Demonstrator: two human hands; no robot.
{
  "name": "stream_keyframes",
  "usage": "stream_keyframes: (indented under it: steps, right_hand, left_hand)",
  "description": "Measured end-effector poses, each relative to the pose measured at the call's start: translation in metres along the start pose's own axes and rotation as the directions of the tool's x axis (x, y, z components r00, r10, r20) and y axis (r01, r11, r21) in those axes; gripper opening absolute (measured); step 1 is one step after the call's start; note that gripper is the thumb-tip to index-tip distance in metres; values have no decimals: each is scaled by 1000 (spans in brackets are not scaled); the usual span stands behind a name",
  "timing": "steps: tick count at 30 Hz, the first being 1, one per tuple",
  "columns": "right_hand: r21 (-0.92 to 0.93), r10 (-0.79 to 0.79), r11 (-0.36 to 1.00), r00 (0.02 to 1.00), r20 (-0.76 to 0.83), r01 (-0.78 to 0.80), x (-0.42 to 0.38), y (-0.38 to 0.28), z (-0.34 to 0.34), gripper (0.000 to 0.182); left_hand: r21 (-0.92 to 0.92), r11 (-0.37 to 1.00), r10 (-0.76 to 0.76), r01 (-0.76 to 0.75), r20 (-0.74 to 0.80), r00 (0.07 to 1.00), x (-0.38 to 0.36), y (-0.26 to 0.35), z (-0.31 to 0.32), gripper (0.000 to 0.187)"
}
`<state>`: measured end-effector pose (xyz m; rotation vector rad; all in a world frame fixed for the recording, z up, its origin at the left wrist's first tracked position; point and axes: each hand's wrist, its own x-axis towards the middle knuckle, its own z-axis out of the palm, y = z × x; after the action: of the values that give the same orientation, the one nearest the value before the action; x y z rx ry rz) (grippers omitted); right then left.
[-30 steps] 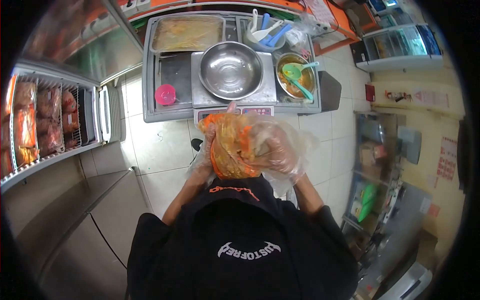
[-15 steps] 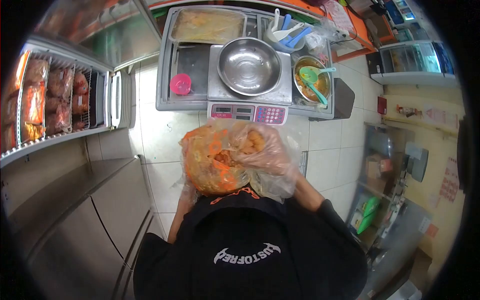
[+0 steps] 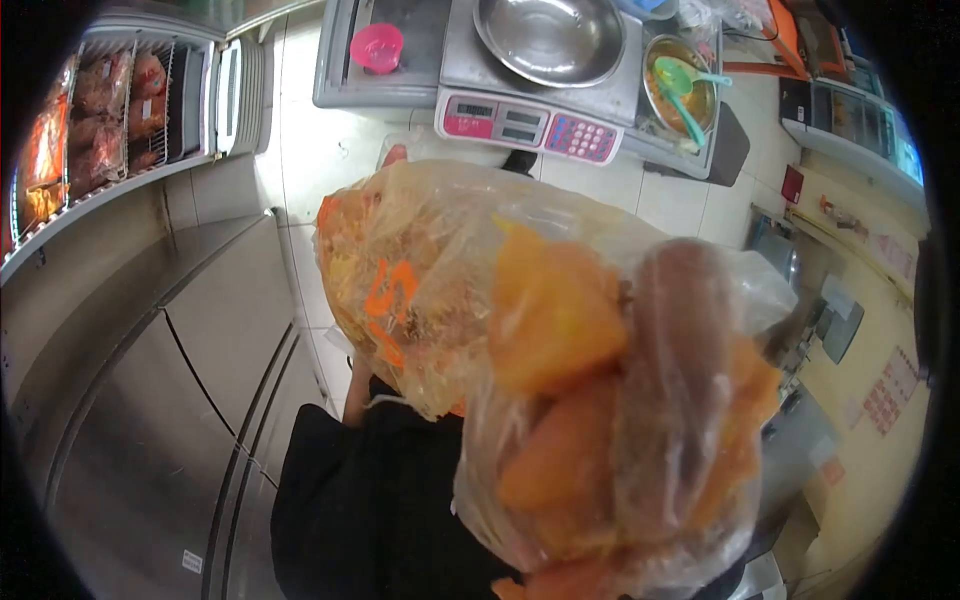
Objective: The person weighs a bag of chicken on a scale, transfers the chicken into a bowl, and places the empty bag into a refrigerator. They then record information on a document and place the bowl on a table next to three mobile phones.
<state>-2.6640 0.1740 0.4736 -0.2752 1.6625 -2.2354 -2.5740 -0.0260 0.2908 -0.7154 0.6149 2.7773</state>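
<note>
A large clear plastic bag (image 3: 400, 270) with orange print, full of yellowish-orange food, is in front of my chest. My left hand (image 3: 396, 154) holds it from the far left side; only a fingertip shows past the bag's top edge, and the rest is hidden. Very close to the camera is my right hand (image 3: 675, 370), covered by clear plastic. Its fingers are closed on orange chunks (image 3: 555, 310) of food, whose exact kind I cannot make out. The plastic around the right hand overlaps the large bag's right side.
Ahead stands a scale (image 3: 530, 125) with a steel bowl (image 3: 550, 40) on it. A pink cup (image 3: 377, 48) is to its left, and a pot (image 3: 655, 95) with a green ladle (image 3: 675, 75) to its right. At left are an open freezer (image 3: 110, 170) and steel cabinets (image 3: 130, 420).
My right hand has risen toward the camera with the orange chunks in its grip. The large bag appears nearer and larger, and the view has shifted so the scale sits higher.
</note>
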Motion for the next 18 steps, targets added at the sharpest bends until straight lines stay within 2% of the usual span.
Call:
stream_keyframes:
  steps: [5,7,18]
  right_hand:
    - [4,-79,997,997,-20,79,1,-2,3,38]
    - [6,-103,995,994,-23,103,1,-3,4,39]
    - [28,-200,979,979,-39,201,8,-4,13,44]
  left_hand:
    - [-15,1000,-20,20,5,1000,-21,-14,22,92]
    - [-10,1000,-18,18,3,1000,-19,-13,6,92]
    - [35,989,149,-146,-110,983,-33,12,-16,92]
